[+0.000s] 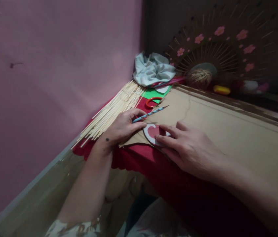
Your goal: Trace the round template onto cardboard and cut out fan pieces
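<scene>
Pinching a striped blue pencil [150, 114] in left hand [122, 126], right hand [190, 148] flat on red heart template [153, 132]

Bare forearms, floral sleeve [62, 228], small wrist mark [107, 140]

Matt brown cardboard [227, 131], thin wooden sticks [114, 108]

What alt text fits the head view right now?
Left hand holds a blue pencil at a round red-and-white template, pinned by the right hand on brown cardboard; bamboo sticks lie along the pink wall.
</scene>
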Available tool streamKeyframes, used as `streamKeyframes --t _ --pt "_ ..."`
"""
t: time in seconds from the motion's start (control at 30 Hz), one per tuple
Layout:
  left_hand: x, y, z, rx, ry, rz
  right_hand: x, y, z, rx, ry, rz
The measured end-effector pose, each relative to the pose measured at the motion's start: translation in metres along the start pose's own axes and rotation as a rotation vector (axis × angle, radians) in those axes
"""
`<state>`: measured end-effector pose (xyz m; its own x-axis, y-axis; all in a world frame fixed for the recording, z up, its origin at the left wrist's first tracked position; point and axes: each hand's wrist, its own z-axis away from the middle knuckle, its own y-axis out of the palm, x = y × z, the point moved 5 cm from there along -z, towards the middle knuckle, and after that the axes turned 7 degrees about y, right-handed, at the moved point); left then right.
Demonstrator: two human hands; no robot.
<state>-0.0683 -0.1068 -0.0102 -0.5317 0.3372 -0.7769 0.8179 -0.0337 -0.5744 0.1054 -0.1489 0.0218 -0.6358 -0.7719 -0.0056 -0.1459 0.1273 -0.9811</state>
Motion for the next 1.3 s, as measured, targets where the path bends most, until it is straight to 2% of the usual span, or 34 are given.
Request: streamKeyframes --t 0.33,0.5,0.67,0.8,1.03,1.3 --pt "-0.004 0.000 0.001 -0.012 0.053 -0.040 0.000 0.002 0.000 -0.053 -0.042 0.018" --pt "-0.005 0.000 0.001 -0.007 0.066 -0.049 0.001 0.004 0.000 -0.021 -0.012 0.044" --pt "-0.003 0.000 0.001 -0.011 0.026 -0.023 0.008 0.004 0.000 0.026 -0.006 0.079" --pt "0.003 -0.005 0.003 -0.087 -0.035 0.022 0.013 0.008 0.001 0.059 0.038 0.074" --pt "0.012 -0.011 0.006 -0.256 -0.087 0.105 0.018 0.013 0.005 -0.067 0.040 0.101" --pt "0.009 -0.005 0.007 -0.165 -0.071 0.210 0.015 0.016 0.008 -0.171 0.018 0.082"
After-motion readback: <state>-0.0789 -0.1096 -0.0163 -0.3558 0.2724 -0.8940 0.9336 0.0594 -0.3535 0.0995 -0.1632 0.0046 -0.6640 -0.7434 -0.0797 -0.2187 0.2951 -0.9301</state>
